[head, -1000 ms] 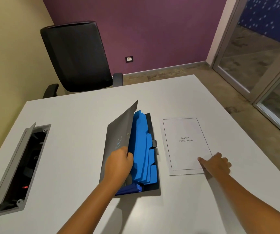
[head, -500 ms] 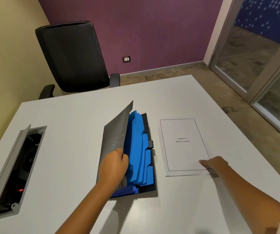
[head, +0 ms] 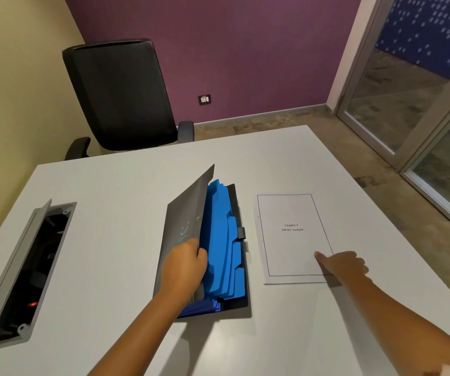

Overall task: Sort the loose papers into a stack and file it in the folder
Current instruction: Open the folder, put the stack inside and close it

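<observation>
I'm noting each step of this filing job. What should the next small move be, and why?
Probably lift the paper stack with the right hand, whose fingers rest on its near corner. The left hand holds the folder cover up, showing the blue dividers, and the stack lies flat beside it.

Bare table [head: 286, 164] lies between the folder [head: 218, 240] and the papers [head: 291, 237]. The folder's raised cover [head: 188, 210] blocks approach from the left.

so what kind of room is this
Most likely a small office meeting room. A white table has a cable box with its lid up set into the top, a black office chair stands at the far side, and a glass door leads out on the right.
</observation>
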{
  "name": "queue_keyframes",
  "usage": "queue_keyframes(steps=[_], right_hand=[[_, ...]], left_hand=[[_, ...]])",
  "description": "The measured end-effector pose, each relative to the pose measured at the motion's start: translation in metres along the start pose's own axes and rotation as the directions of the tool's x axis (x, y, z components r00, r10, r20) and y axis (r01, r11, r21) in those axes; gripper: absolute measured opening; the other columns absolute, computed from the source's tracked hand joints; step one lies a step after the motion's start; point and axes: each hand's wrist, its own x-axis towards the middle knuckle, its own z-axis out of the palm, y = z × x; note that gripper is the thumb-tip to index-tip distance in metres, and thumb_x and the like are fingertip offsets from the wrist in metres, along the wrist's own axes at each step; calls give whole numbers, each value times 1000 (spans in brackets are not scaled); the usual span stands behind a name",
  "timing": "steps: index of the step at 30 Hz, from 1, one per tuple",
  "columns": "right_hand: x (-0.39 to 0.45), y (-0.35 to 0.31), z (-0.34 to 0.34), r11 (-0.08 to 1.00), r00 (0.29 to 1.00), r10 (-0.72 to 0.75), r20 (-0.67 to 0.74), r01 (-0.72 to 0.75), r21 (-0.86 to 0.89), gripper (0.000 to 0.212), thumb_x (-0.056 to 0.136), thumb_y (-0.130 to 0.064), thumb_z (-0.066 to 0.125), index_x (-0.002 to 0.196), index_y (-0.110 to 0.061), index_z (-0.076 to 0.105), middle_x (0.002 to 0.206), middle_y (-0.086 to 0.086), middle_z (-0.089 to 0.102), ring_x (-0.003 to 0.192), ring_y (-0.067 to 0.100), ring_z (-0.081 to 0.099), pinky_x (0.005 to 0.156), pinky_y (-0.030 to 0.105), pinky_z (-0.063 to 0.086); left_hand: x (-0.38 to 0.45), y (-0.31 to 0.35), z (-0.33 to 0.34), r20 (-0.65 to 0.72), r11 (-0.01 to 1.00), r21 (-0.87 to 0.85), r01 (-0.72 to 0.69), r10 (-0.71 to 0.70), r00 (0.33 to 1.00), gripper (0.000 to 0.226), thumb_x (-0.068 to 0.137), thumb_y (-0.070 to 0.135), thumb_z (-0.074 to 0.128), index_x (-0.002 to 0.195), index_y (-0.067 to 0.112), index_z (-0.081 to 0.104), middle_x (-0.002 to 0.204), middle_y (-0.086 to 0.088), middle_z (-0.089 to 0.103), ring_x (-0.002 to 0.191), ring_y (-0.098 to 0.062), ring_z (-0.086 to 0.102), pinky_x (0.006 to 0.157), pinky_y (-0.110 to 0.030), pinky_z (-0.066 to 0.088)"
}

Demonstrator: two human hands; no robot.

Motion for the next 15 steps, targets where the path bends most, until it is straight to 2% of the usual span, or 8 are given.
queue_keyframes(steps=[5, 8, 11, 15], right_hand=[[-12, -7, 9, 986, 999, -33, 6, 34, -165, 87, 72, -61, 65, 131, -3, 36, 134, 17, 39, 129, 34, 35, 109, 65, 16], [-14, -6, 10, 977, 997, -77, -8, 74, -202, 84, 76, -62, 61, 130, -2, 37, 134, 17, 41, 129, 34, 36, 110, 66, 11], [-15, -5, 7, 978, 997, -73, -1, 72, -196, 85, 75, -61, 63, 130, -2, 37, 136, 17, 42, 129, 34, 37, 111, 64, 13], [-16, -3, 1, 988, 998, -65, 9, 66, -139, 85, 72, -61, 66, 128, -2, 38, 134, 17, 44, 125, 33, 40, 109, 55, 25]], left_hand=[[-2, 1, 1, 12, 1000, -3, 2, -2, 1000, 34, 90, 12, 43, 58, 14, 34, 52, 0, 36, 48, -12, 33, 45, -24, 28], [-2, 2, 2, 15, 1000, -2, 3, -3, 1000, 37, 90, 12, 43, 56, 16, 32, 51, 1, 35, 48, -11, 33, 45, -23, 27], [-3, 2, 3, 14, 1000, -8, 3, -3, 1000, 37, 90, 11, 43, 56, 15, 31, 51, 1, 34, 48, -11, 31, 45, -23, 26], [-2, -2, 4, 17, 1000, -26, 2, -2, 1000, 36, 90, 9, 43, 56, 13, 31, 50, 0, 33, 47, -12, 31, 45, -25, 25]])
